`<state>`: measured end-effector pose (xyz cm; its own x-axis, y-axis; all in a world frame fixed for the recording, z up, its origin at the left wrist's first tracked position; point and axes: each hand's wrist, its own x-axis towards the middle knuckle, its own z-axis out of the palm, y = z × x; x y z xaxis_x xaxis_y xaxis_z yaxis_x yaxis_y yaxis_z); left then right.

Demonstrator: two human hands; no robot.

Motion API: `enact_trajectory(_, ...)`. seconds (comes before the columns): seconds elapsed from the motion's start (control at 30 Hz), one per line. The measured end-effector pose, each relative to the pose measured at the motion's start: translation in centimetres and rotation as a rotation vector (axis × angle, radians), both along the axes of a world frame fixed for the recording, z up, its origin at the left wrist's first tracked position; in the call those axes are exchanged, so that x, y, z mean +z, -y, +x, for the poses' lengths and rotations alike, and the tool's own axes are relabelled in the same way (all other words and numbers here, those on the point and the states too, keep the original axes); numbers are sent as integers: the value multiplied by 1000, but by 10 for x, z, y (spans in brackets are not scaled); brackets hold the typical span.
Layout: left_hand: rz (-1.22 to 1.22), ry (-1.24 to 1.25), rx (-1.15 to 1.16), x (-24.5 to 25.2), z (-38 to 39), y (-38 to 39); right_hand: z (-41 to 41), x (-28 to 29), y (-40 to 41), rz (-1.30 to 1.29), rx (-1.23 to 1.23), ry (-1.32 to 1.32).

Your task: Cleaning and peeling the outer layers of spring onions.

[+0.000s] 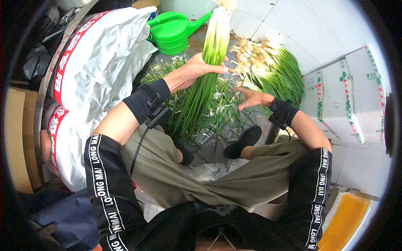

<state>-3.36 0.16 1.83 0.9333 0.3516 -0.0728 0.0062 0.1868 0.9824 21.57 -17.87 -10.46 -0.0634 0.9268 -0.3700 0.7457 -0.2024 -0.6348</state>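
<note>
A bunch of green onions (pixel 216 40) is gripped around its middle by my left hand (pixel 201 69). Its white, rooted ends point up and away from me, and the long green leaves hang down toward the floor. My right hand (pixel 254 98) is empty with fingers spread, to the right of the bunch and apart from it. Just beyond that hand lies a large heap of green onions (pixel 276 72), their brown roots toward the left. Beneath the held bunch, stripped leaves and peelings (pixel 216 106) litter the floor.
A green watering can (pixel 171 34) stands at the back, beside large white woven sacks (pixel 103 62) on the left. White boxes (pixel 339 97) with printed tape line the tiled wall (pixel 301 18) on the right. A yellow-orange object (pixel 344 219) lies at lower right.
</note>
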Motion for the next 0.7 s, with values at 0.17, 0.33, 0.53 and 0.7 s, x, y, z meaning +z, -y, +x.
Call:
enact_trajectory(0.17,-152,67,-172,1,-2,-2,-36,32,-10,72,162,318)
enact_trajectory(0.33,-246,37,-241,1,16,1,-12,70,-33,415,-259,12)
enact_trajectory(0.53,488,48,13,-14,50,29,-25,158,-22,508,-497,-787)
enact_trajectory(0.7,792,-43,89,-23,77,60,-36,168,-10,637,-626,-914)
